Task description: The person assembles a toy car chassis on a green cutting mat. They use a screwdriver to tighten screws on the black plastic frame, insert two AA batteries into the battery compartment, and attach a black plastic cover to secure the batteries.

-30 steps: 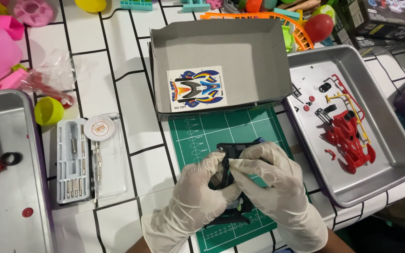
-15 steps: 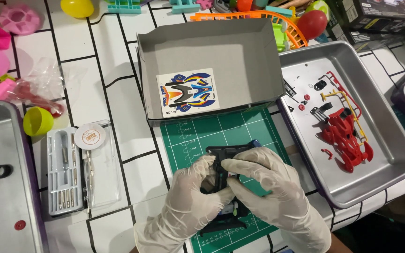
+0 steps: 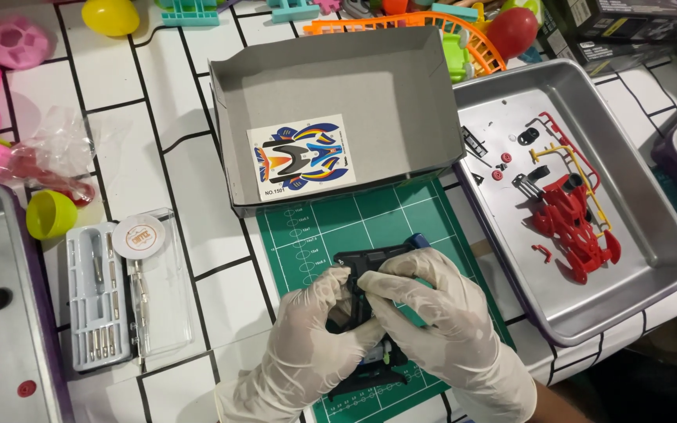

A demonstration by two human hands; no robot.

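Black plastic toy-car chassis [image 3: 370, 270] over green gridded cutting mat [image 3: 331, 227]; gloved left hand [image 3: 307, 345] and right hand [image 3: 432, 321] both curled tight, gripping it. Gloves thin, matte latex.

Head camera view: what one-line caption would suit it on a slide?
Two gloved hands, left hand and right hand, grip a black toy car chassis above a green cutting mat.

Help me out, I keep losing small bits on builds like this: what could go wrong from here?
Both gloved hands, left hand and right hand, squeeze the black car chassis over the green cutting mat; a slip could pop a piece loose among the nearby toys. The tiny red parts lie loose in the metal tray, so a nudge might scatter them.
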